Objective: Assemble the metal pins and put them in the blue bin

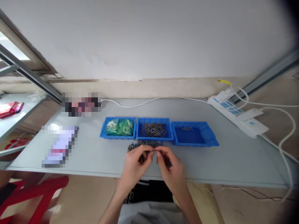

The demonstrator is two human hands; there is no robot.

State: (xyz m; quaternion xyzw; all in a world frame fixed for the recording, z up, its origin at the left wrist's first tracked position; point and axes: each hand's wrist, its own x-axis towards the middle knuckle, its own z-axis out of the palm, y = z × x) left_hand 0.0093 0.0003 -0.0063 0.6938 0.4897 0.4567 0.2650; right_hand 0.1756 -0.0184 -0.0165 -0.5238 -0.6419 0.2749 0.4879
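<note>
My left hand (137, 158) and my right hand (171, 161) meet above the front of the grey table, fingertips pinched together on a small metal piece (154, 151). Its shape is mostly hidden by the fingers. Just behind my left hand lies a loose heap of slim metal rods (149, 143), partly covered by the hands. Past the heap, a middle blue tray (138, 130) holds many thin brass-and-dark rods (154, 129). The right blue tray (196, 137) has a few thin rods in it. In the left blue tray (102, 133) are green and clear plastic bags (125, 127) with small parts.
A white power strip (235, 115) with plugs and cables lies at the right. One white cable (149, 102) runs along the back to a blurred object at the left. A blurred packet (59, 146) lies at the table's left. A red stool (44, 193) stands below, beside another person's leg.
</note>
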